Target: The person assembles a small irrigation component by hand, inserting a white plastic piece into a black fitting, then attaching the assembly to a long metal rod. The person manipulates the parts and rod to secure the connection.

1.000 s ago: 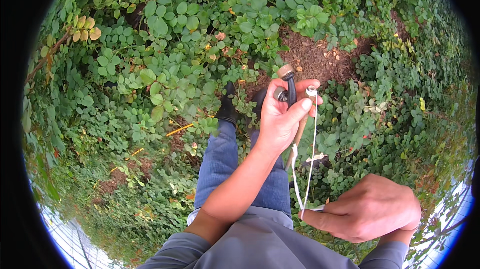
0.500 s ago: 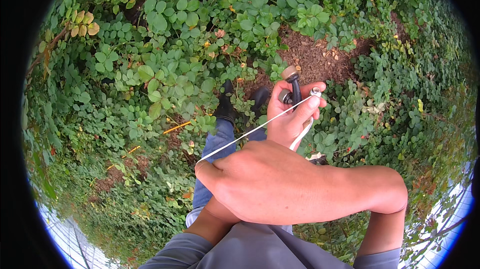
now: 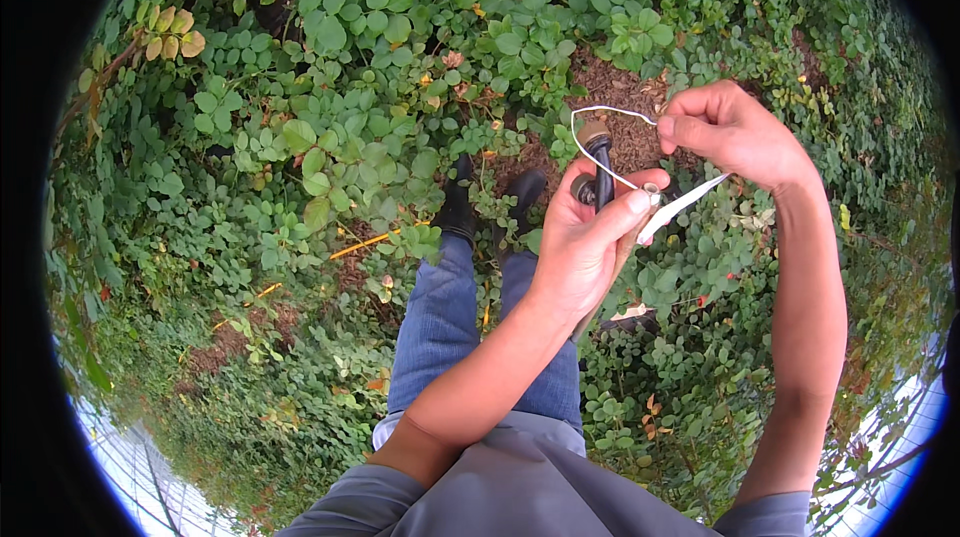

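Observation:
My left hand (image 3: 590,247) is closed round a black pipe fitting (image 3: 603,172) with round tan-brown ends. Under its thumb is a small metal threaded end (image 3: 651,191) with a hollow opening. A thin white tape (image 3: 610,109) runs from there in a loose loop, past the fitting's upper end, to my right hand (image 3: 735,132). That hand pinches the tape between thumb and fingertips, to the right of the fitting and slightly farther off. A wider white strip (image 3: 682,209) slants from beside the left thumb toward the right wrist. What the left palm covers is hidden.
Leafy green shrubs (image 3: 330,137) surround me on all sides. Brown mulch (image 3: 615,82) shows beyond the hands. My jeans-clad legs (image 3: 440,327) and dark boots (image 3: 457,202) stand among the plants. A thin orange-yellow stick (image 3: 365,244) lies to the left.
My right hand has swung from across the left forearm out to the far right, carrying the tape round. The taut tape now hangs in a loose loop. The left hand has barely moved.

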`<action>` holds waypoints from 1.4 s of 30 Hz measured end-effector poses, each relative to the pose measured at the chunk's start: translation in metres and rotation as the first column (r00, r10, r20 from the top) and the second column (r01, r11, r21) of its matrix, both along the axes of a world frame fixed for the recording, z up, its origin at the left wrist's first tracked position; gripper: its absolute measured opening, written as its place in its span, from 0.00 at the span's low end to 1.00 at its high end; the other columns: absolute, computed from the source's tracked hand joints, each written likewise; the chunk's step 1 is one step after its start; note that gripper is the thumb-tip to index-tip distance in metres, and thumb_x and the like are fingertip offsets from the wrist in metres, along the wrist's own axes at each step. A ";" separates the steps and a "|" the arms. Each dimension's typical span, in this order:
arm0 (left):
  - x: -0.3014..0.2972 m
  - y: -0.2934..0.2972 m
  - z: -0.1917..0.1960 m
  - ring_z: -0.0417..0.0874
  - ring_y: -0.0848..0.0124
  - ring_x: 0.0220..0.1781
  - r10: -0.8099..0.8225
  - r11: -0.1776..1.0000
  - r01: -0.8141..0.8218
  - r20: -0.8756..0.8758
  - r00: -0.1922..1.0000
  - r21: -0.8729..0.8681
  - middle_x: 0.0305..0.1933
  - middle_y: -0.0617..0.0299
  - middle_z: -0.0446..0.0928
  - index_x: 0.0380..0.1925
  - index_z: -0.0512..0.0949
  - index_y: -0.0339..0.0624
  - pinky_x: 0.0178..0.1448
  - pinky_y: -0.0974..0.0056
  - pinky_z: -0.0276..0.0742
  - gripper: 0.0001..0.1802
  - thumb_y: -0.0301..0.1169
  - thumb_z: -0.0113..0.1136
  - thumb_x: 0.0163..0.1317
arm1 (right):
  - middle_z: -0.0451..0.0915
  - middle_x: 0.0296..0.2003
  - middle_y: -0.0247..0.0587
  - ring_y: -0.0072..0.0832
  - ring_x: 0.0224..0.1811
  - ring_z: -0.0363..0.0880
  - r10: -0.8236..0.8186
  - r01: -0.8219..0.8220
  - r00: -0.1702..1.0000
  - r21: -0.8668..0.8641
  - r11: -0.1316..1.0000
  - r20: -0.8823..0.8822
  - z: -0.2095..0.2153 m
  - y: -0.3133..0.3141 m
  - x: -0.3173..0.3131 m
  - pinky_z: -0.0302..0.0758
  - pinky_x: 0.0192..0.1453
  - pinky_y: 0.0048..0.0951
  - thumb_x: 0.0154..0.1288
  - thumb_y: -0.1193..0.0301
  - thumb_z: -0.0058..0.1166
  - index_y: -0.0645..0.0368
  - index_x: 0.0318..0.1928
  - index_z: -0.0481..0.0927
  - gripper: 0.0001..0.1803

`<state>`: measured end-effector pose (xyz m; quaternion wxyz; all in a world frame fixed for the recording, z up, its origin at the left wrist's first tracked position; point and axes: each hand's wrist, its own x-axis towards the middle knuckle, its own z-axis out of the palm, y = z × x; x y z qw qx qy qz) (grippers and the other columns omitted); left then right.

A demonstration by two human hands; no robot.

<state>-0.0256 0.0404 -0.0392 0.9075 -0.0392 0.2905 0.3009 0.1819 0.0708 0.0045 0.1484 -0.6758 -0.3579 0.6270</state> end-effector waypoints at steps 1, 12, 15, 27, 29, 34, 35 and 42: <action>-0.001 0.000 0.001 0.83 0.67 0.43 -0.001 1.000 0.001 -0.035 0.999 0.008 0.47 0.54 0.80 0.49 0.71 0.47 0.44 0.62 0.78 0.15 0.24 0.60 0.63 | 0.69 0.16 0.21 0.11 0.18 0.58 -0.076 0.074 0.997 -0.051 0.996 -0.027 0.000 -0.007 0.005 0.54 0.22 0.21 0.68 0.66 0.56 0.59 0.26 0.80 0.14; -0.012 0.005 -0.003 0.83 0.58 0.48 -0.099 0.995 0.100 -0.044 0.994 0.002 0.49 0.53 0.79 0.48 0.72 0.47 0.49 0.58 0.77 0.13 0.25 0.60 0.64 | 0.67 0.17 0.16 0.07 0.20 0.53 -0.441 0.407 0.891 0.245 0.880 0.104 0.031 -0.062 0.036 0.48 0.25 0.16 0.68 0.62 0.59 0.57 0.29 0.81 0.14; -0.012 0.006 0.001 0.83 0.58 0.48 -0.132 0.991 0.132 -0.058 0.990 -0.005 0.49 0.53 0.79 0.47 0.72 0.46 0.49 0.58 0.77 0.13 0.25 0.60 0.64 | 0.66 0.18 0.16 0.07 0.22 0.53 -0.503 0.265 0.789 0.543 0.797 0.352 0.040 -0.048 0.026 0.49 0.26 0.16 0.69 0.66 0.59 0.59 0.33 0.83 0.10; -0.004 -0.010 0.007 0.84 0.61 0.46 0.100 0.989 -0.086 -0.119 0.988 0.123 0.62 0.61 0.72 0.47 0.70 0.44 0.51 0.54 0.82 0.14 0.19 0.58 0.64 | 0.65 0.14 0.39 0.20 0.19 0.59 0.124 -0.172 0.789 0.022 0.985 0.601 -0.009 -0.066 0.040 0.62 0.24 0.30 0.61 0.70 0.59 0.68 0.25 0.75 0.13; -0.005 -0.010 0.007 0.84 0.58 0.47 0.100 0.992 -0.094 -0.079 0.992 0.079 0.61 0.58 0.71 0.45 0.66 0.45 0.48 0.60 0.83 0.15 0.17 0.57 0.64 | 0.64 0.15 0.40 0.22 0.19 0.60 0.172 -0.152 0.826 -0.083 0.985 0.537 -0.010 -0.077 0.040 0.63 0.25 0.31 0.60 0.70 0.58 0.68 0.25 0.75 0.13; -0.008 -0.005 0.006 0.85 0.59 0.46 0.067 0.995 -0.059 -0.110 0.992 0.075 0.53 0.52 0.77 0.43 0.64 0.45 0.45 0.64 0.82 0.15 0.17 0.58 0.64 | 0.66 0.16 0.33 0.18 0.21 0.60 0.078 -0.038 0.921 -0.109 0.993 0.382 -0.003 -0.103 0.044 0.60 0.25 0.27 0.61 0.71 0.58 0.67 0.23 0.75 0.13; -0.009 -0.003 0.005 0.85 0.59 0.46 0.070 0.995 -0.062 -0.114 0.991 0.074 0.51 0.51 0.78 0.42 0.64 0.45 0.45 0.64 0.82 0.15 0.18 0.58 0.64 | 0.67 0.16 0.31 0.17 0.21 0.60 -0.017 0.051 0.947 -0.097 0.994 0.321 0.006 -0.108 0.047 0.59 0.25 0.26 0.61 0.72 0.58 0.66 0.22 0.75 0.13; -0.009 0.003 0.002 0.85 0.61 0.43 0.052 0.993 -0.039 -0.118 0.992 0.109 0.51 0.47 0.79 0.41 0.65 0.45 0.43 0.64 0.80 0.13 0.20 0.58 0.65 | 0.76 0.18 0.34 0.21 0.20 0.68 -0.207 0.221 0.974 0.171 0.960 -0.095 0.065 -0.170 0.070 0.61 0.25 0.26 0.59 0.63 0.65 0.62 0.20 0.79 0.18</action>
